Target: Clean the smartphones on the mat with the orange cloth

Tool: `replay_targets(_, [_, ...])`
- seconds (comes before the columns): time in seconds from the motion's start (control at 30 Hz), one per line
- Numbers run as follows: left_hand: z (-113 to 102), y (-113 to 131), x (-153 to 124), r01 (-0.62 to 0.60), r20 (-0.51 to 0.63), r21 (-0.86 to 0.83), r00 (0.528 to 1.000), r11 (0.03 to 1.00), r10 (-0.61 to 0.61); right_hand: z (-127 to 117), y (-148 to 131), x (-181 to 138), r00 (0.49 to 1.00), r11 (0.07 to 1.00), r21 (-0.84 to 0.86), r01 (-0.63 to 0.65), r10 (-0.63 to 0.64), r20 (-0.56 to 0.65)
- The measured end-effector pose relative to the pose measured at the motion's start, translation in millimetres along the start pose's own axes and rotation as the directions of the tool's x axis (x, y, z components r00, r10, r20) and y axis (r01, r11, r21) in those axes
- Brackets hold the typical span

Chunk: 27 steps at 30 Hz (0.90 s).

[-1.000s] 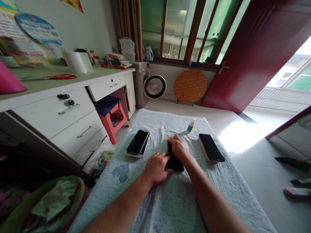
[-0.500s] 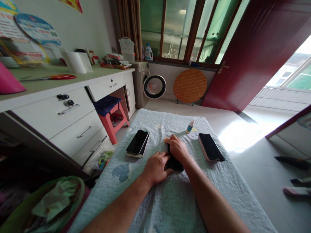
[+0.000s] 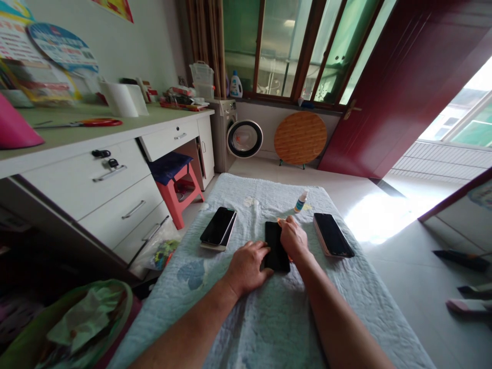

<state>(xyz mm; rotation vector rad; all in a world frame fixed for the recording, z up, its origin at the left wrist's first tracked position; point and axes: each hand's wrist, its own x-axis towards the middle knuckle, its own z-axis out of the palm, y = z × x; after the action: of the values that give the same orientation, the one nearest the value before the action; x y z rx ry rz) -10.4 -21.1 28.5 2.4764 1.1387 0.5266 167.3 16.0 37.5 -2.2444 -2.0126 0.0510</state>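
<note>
A black smartphone [image 3: 274, 246] lies flat on the quilted cloth in front of me. My left hand [image 3: 248, 264] grips its left edge, thumb at the lower corner and fingers along the side. Over the phone's upper right edge, my right hand [image 3: 294, 238] is closed on an orange cloth [image 3: 280, 221], most of it hidden under the fingers. To the left sits a stack of phones [image 3: 218, 225], the top one dark-screened. Another dark-screened phone [image 3: 333, 234] rests on a pinkish one at the right. A small spray bottle [image 3: 300, 202] stands upright beyond my right hand.
The light blue quilted cover [image 3: 265, 192] spreads over the surface under the phones. On the left are a white desk [image 3: 88, 189], a red stool [image 3: 179, 202] and a filled bin [image 3: 130, 302]. Farther back, the washing machine door [image 3: 245, 139] hangs open beside a round wooden board [image 3: 300, 138].
My right hand has slid right with the orange cloth, from across the phone to its right edge, uncovering more of the screen. My left hand stays on the phone.
</note>
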Motion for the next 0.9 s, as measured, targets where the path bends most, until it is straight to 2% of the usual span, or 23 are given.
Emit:
replay_targets(0.23, [1.0,-0.7,0.0,-0.008,0.004,-0.003,1.0,1.0,0.008,1.0,-1.8,-2.9,0.996,0.996,-0.042,-0.082,0.084,0.025])
replay_targets(0.53, [0.0,0.0,0.6,0.002,0.015,-0.006,1.0,1.0,-0.002,1.2,-4.9,-7.2,0.998,0.997,-0.048,-0.053,0.055,0.03])
replay_targets(0.7, [-0.2,-0.1,1.0,0.012,0.025,-0.004,1.0,1.0,-0.012,3.7,-14.0,-9.8,0.997,0.998,0.0,0.066,-0.066,0.027])
replay_targets(0.9, [-0.5,0.7,0.5,0.01,0.023,-0.008,1.0,1.0,-0.01,2.7,-20.9,-10.5,0.959,0.956,0.082,0.281,-0.283,0.024])
